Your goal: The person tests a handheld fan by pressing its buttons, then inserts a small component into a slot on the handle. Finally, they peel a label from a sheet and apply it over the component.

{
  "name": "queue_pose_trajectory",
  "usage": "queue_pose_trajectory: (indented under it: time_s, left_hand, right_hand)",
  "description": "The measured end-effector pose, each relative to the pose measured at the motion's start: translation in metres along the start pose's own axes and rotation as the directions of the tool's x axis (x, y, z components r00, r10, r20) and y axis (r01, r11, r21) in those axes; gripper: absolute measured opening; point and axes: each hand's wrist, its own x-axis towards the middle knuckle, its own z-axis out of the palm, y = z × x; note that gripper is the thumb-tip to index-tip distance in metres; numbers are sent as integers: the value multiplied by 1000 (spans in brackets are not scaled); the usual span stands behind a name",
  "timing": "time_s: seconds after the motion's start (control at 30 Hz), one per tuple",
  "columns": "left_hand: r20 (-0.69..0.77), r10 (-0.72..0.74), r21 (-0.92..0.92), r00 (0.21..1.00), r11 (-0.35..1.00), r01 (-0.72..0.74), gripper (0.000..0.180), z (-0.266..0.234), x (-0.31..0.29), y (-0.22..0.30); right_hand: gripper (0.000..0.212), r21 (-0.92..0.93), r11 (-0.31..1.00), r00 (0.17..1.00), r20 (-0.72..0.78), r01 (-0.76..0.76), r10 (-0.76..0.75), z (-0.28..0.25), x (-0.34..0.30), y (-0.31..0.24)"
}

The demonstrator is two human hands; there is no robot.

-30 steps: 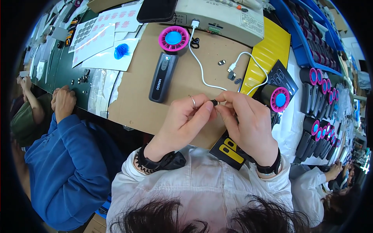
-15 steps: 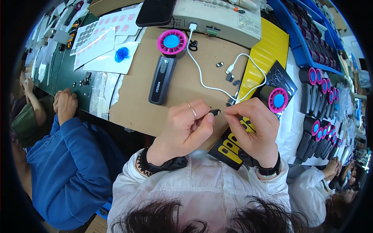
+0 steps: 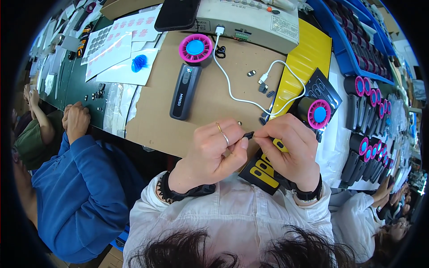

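Note:
My left hand (image 3: 212, 149) pinches a small black piece (image 3: 249, 135) between thumb and forefinger, low over the cardboard sheet (image 3: 156, 120). The fingertips of my right hand (image 3: 290, 145) are closed on the piece's other end; its exact kind is too small to tell. Ahead of my left hand lies a handheld fan with a dark grey handle (image 3: 184, 91) and a pink-ringed head (image 3: 195, 48). Beyond my right hand are several small black parts (image 3: 263, 88). Partly under my right hand is a black card with yellow oval shapes (image 3: 261, 172).
A white cable (image 3: 230, 85) runs from a beige control box (image 3: 250, 22) at the back. A black phone (image 3: 178, 14) rests beside that box. At right are a yellow tray (image 3: 306, 58), another fan (image 3: 319, 114), rows of fans and a blue crate (image 3: 346, 62). A person in a blue sleeve (image 3: 96, 156) sits left.
My right fingertips have moved left and down onto the black piece, where a gap showed before. My left hand has shifted slightly.

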Motion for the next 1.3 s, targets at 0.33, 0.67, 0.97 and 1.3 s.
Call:
queue_pose_trajectory:
  time_s: [0.33,0.67,0.97,1.3]
  left_hand:
    - [25,-14,-14,1000,1000,14,12,-1,1,2]
    - [62,-133,-108,989,984,140,14,-1,2,2]
    - [39,34,342,999,938,-45,9,-6,18,-9]
    - [262,-112,866,958,466,-182,8,16,49,-37]
  right_hand:
    - [21,42,999,996,85,-31,27,0,-1,1]
    - [21,53,994,992,89,-95,90,2,-6,2]
    - [15,191,960,978,75,-206,195,-9,-20,4]
    - [13,273,925,964,85,-265,252,-16,-40,10]
